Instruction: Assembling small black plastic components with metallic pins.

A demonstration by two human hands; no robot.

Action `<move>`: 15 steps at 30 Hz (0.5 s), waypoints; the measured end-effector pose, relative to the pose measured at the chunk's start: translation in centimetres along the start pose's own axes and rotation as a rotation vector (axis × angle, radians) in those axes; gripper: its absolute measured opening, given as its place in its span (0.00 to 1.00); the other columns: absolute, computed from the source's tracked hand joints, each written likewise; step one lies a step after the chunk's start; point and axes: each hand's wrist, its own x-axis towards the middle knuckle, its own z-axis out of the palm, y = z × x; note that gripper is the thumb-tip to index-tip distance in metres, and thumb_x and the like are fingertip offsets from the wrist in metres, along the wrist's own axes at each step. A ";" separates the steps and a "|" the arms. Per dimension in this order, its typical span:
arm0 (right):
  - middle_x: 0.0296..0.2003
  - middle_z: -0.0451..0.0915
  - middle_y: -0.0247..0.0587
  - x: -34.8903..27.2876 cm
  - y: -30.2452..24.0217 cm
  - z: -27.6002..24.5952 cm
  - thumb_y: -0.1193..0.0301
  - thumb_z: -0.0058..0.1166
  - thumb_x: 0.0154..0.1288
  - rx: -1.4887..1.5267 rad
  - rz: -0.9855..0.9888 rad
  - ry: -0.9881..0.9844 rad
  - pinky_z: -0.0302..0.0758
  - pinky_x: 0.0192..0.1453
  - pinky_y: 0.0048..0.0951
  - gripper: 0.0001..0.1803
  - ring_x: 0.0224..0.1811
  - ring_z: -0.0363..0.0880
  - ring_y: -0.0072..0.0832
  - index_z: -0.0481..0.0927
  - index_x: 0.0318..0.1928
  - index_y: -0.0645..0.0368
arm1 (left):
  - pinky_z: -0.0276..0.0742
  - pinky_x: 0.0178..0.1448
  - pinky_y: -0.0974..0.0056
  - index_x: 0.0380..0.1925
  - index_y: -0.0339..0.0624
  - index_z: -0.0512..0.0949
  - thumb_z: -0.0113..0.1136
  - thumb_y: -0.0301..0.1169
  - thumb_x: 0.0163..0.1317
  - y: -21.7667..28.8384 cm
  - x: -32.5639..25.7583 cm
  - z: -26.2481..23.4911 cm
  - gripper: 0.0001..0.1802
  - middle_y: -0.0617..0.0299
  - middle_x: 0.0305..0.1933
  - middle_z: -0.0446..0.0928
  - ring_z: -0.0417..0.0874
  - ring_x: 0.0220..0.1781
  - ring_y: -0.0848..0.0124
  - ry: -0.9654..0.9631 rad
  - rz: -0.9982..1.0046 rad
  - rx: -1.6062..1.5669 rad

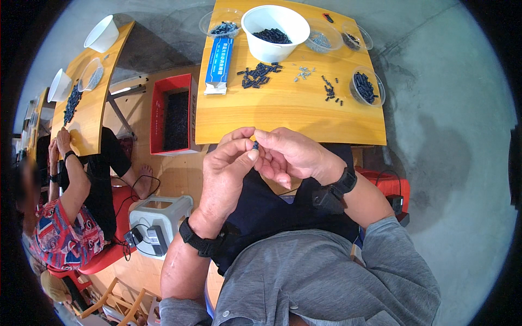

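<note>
Above my lap, just off the table's near edge, my two hands meet. My left hand pinches a small dark plastic piece between thumb and fingers. My right hand is closed against it from the other side, thumb and fingertips at the piece's top end; what those fingertips grip is hidden. On the table ahead lie a loose pile of dark cylindrical pieces, a few small silvery parts and a smaller group of dark pieces.
A white bucket of dark pieces stands at the back, among clear bowls. A blue-and-white box lies left, a clear cup right. A red bin is on the floor. Another person works at the left table.
</note>
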 end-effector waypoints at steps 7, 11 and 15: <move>0.16 0.72 0.39 0.3 0.5 -0.1 0.43 0.39 0.70 0.302 0.118 -0.193 0.68 0.07 0.20 0.32 0.07 0.67 0.19 0.72 0.29 0.63 | 0.66 0.62 0.65 0.34 0.34 0.80 0.55 0.16 0.59 -0.1 0.0 -0.4 0.07 0.57 0.54 0.73 0.73 0.56 0.70 -0.078 -0.003 -0.009; 0.15 0.72 0.39 0.5 1.1 -0.3 0.43 0.38 0.70 0.412 0.134 -0.243 0.68 0.06 0.20 0.31 0.06 0.67 0.18 0.72 0.30 0.62 | 0.66 0.61 0.66 0.33 0.33 0.81 0.55 0.16 0.59 0.4 0.0 -0.1 0.06 0.59 0.52 0.75 0.74 0.54 0.71 -0.090 -0.016 -0.008; 0.15 0.72 0.39 0.5 1.2 -0.3 0.43 0.38 0.70 0.406 0.110 -0.300 0.67 0.06 0.20 0.31 0.06 0.66 0.18 0.72 0.30 0.62 | 0.66 0.60 0.67 0.32 0.32 0.81 0.55 0.17 0.59 0.4 0.1 -0.5 0.06 0.59 0.51 0.76 0.74 0.53 0.71 -0.119 -0.046 -0.009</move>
